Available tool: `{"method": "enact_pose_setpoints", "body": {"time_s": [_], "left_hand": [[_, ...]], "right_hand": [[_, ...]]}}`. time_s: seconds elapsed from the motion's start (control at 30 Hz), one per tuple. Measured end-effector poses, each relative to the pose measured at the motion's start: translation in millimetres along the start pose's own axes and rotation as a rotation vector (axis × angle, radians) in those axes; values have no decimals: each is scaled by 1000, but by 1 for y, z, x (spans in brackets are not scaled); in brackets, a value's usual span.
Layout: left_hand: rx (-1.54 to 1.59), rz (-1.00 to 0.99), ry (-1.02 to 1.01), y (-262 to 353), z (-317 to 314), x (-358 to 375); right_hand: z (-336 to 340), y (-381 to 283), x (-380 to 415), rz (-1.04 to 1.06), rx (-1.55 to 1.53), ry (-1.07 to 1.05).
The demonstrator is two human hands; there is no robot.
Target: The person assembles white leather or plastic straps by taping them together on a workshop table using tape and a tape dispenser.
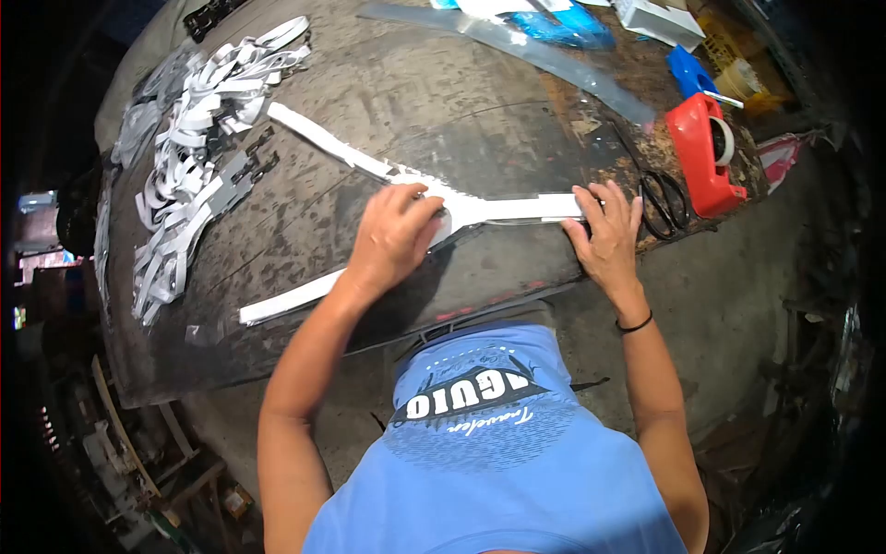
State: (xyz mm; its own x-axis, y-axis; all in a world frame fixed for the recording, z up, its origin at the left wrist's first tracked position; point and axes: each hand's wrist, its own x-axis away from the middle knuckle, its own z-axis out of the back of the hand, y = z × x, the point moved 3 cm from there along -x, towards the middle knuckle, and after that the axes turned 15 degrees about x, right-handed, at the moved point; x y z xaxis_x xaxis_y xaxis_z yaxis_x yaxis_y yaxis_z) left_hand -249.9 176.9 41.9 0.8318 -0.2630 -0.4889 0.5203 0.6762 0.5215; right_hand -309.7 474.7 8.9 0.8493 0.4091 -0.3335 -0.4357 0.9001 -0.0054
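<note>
A white Y-shaped strap (pixel 517 210) lies across the dark worktable, its arms running to the upper left, the lower left and the right. My left hand (pixel 395 231) is closed at the junction, with curled fingertips on the white material and ragged white edging just above them. At the right end, my right hand (pixel 606 231) has its thumb and index finger on either side of the strap, its other fingers spread toward the table. Black scissors (pixel 666 205) lie just right of that hand.
A heap of white and grey straps (pixel 208 138) covers the table's left side. To the right stands a red tape dispenser (pixel 699 152) near the edge. A long translucent strip (pixel 544 60) and blue plastic packaging (pixel 563 28) lie at the back.
</note>
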Motion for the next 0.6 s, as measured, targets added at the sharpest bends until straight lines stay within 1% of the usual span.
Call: {"method": "enact_pose_setpoints", "body": {"time_s": [0.07, 0.1, 0.17, 0.23, 0.3, 0.37, 0.4, 0.43, 0.47, 0.53, 0.57, 0.6], "left_hand": [[67, -19, 3, 7, -24, 5], [60, 1, -6, 8, -29, 7], [24, 17, 46, 11, -34, 9], [5, 53, 45, 10, -35, 16], [-23, 37, 44, 9, -34, 20], [-53, 35, 82, 14, -29, 20], [-48, 24, 78, 19, -27, 21], [-5, 37, 128, 25, -24, 22], [38, 51, 181, 30, -23, 23], [113, 49, 156, 51, -30, 28], [179, 55, 130, 60, -34, 29], [182, 52, 130, 64, -42, 31]], "right_hand": [[8, 4, 1, 18, 27, 13], [16, 6, 2, 38, -38, 75], [33, 16, 4, 76, -190, 210], [54, 44, 5, -48, -306, 298], [80, 96, 2, -464, -385, 398], [97, 164, -2, -712, -327, 445], [93, 206, -3, -705, -250, 423], [85, 240, -5, -697, -173, 399], [83, 256, -10, -703, -166, 405], [71, 277, -19, -779, -456, 37], [71, 282, -22, -782, -452, 41], [67, 280, -26, -744, -522, -30]]}}
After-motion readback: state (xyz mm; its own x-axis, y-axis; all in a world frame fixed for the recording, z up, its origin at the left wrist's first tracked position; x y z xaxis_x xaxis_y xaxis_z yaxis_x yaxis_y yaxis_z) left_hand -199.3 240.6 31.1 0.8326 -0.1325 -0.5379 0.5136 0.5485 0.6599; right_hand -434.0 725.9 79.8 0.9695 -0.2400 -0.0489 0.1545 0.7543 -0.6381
